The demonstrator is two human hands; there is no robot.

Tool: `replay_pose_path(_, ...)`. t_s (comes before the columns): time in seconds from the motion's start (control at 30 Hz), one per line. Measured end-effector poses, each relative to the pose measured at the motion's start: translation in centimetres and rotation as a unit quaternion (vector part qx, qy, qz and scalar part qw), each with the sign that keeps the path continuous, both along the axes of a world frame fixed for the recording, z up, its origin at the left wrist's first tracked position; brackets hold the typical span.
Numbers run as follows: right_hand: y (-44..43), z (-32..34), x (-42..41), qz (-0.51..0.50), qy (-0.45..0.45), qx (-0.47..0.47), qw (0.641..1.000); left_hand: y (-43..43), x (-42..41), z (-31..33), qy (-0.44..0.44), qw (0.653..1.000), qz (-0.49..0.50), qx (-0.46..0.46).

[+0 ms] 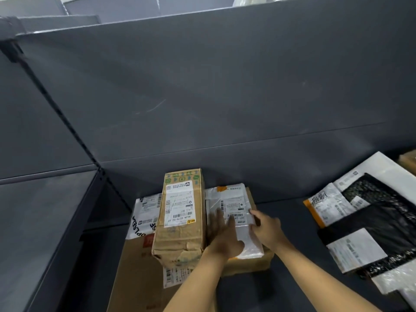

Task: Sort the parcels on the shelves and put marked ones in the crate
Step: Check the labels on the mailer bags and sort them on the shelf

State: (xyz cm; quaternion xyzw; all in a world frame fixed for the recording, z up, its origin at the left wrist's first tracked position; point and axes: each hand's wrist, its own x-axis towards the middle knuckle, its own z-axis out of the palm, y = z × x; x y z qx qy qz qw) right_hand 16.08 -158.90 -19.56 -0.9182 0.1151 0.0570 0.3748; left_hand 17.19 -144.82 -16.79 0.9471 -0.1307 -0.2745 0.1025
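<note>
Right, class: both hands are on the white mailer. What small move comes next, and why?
Probably lift the white mailer to check its label for a mark: the right hand pinches its edge, and the left hand lies flat on it.

Left grip (222,235) and right grip (267,230) bare; both forearms bare to frame edge; left grip's fingers blurred.

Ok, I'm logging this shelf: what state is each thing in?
white parcel: label up, lying on a low carton
left hand: flat on the white parcel
right hand: grips the white parcel's edge
long box: closed, near end dented
black mailers: lying flat
</note>
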Motion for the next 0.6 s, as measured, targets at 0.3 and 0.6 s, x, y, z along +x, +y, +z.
replay_pose_path(0.3, -2.2, 0.2, -0.5, 0.016, 0.003, 0.000, 1.000, -3.1, 0.7, 0.5, -0.038, 0.998, -0.015, -0.052)
replay_pose_path(0.6, -13.3, 0.9, -6.7, -0.180, 0.054, 0.053, 0.981, -12.0, -0.1, -0.2, -0.064, 0.986, -0.153, -0.023)
